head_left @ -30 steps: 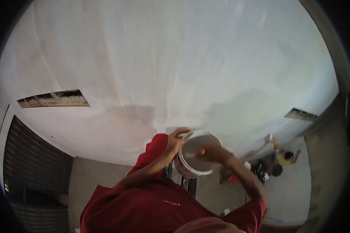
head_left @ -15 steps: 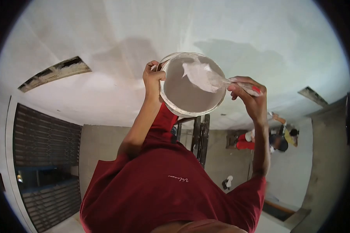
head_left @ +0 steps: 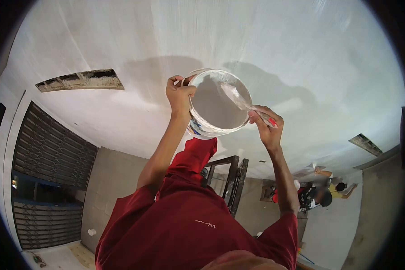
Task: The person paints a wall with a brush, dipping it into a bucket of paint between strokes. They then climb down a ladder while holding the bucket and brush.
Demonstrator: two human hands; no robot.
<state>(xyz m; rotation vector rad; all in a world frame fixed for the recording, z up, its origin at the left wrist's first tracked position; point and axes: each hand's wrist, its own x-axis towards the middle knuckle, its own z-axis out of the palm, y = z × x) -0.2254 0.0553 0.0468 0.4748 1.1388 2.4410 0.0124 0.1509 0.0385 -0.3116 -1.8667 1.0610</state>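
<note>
A round white bucket [head_left: 196,126] with smeared walls is held up before me, its open top facing the camera. My left hand [head_left: 181,96] grips the bucket's left rim, fingers closed around the edge. In my right hand [head_left: 267,127] is a putty knife [head_left: 234,95] with a red mark on its handle. The blade is coated in white paste and lies over the right part of the bucket's mouth. Grey-white paste [head_left: 213,105] shows inside the bucket.
A white wall [head_left: 274,36] rises ahead, with a vent opening [head_left: 83,81] at left and another [head_left: 366,144] at right. A dark metal frame [head_left: 231,184] stands below the bucket. Two people [head_left: 316,197] are at the lower right. A folding metal gate [head_left: 49,148] is at left.
The putty knife and my right hand have moved left and down, and the blade is turned more edge-on. The bucket has tilted slightly, and the camera view has shifted.
</note>
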